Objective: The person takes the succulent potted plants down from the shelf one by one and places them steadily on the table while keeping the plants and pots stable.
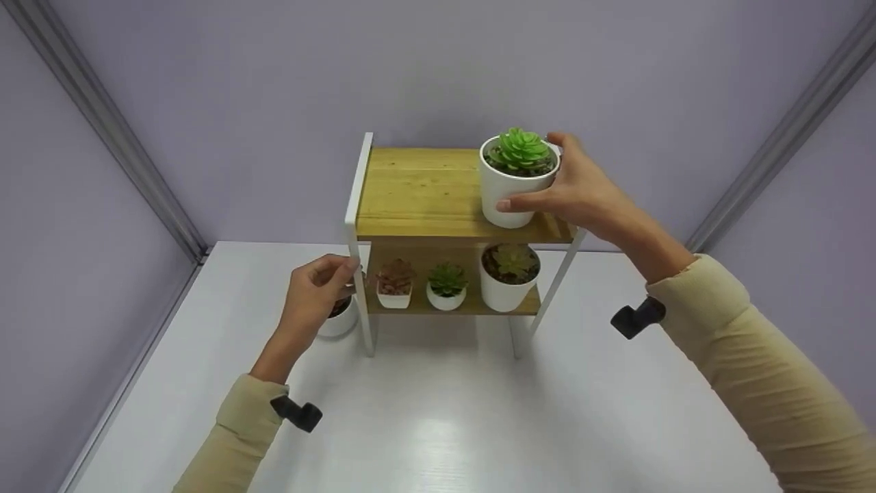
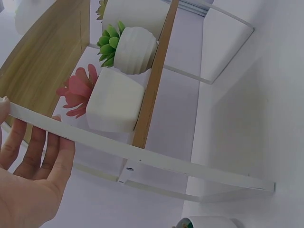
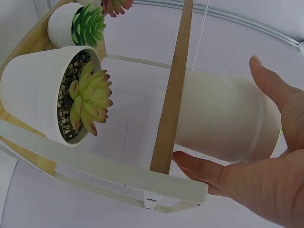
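My right hand [image 1: 582, 188] grips a round white pot with a bright green succulent [image 1: 520, 150] at the right end of the shelf unit's top board [image 1: 417, 185]. In the right wrist view, the pot [image 3: 223, 114] is upright with its base at the board, thumb and fingers on opposite sides. On the left, my left hand [image 1: 311, 291] pinches the unit's white front post [image 2: 95, 137] between thumb and fingers. Along the lower board stand a reddish succulent in a square pot [image 1: 394, 299], a small green succulent [image 1: 447, 279] and a larger potted succulent [image 1: 506, 294].
Another white pot [image 1: 339, 323] stands on the white table [image 1: 438, 411] left of the unit, partly hidden by my left hand. Pale walls [image 1: 424, 68] enclose the back and sides, with metal rails [image 1: 116, 130] at the corners.
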Action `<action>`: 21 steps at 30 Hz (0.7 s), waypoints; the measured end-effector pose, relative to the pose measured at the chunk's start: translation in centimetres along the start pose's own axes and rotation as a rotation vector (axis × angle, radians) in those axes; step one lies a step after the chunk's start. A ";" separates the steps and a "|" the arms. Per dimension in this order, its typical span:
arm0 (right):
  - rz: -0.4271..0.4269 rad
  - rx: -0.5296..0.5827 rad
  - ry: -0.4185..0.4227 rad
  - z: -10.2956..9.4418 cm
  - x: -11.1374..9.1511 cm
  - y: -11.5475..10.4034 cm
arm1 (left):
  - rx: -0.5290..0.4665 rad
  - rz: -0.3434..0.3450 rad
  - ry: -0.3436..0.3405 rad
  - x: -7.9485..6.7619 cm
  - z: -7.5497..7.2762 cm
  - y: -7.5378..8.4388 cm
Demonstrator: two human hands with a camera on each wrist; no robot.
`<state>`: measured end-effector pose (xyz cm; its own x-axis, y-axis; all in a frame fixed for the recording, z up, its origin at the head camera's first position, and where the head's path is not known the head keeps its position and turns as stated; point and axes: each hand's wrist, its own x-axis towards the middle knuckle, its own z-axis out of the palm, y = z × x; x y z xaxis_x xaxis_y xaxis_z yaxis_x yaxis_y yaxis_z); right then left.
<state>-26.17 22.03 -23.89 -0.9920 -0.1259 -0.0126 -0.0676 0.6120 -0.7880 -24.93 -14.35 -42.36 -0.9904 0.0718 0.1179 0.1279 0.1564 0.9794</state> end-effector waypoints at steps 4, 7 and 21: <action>0.001 0.007 0.010 0.2 0.2 0.0 | -0.002 -0.006 0.006 -0.1 0.1 0.1; 0.004 0.010 0.016 0.3 0.3 0.0 | -0.009 -0.013 0.012 -0.2 0.1 0.2; -0.034 0.066 0.008 0.4 0.3 0.5 | -0.036 -0.013 0.004 -0.3 0.3 0.3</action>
<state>-26.42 21.98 -24.50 -0.9901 -0.1387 0.0195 -0.0940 0.5547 -0.8267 -24.53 -13.99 -42.13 -0.9922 0.0659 0.1055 0.1129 0.1213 0.9862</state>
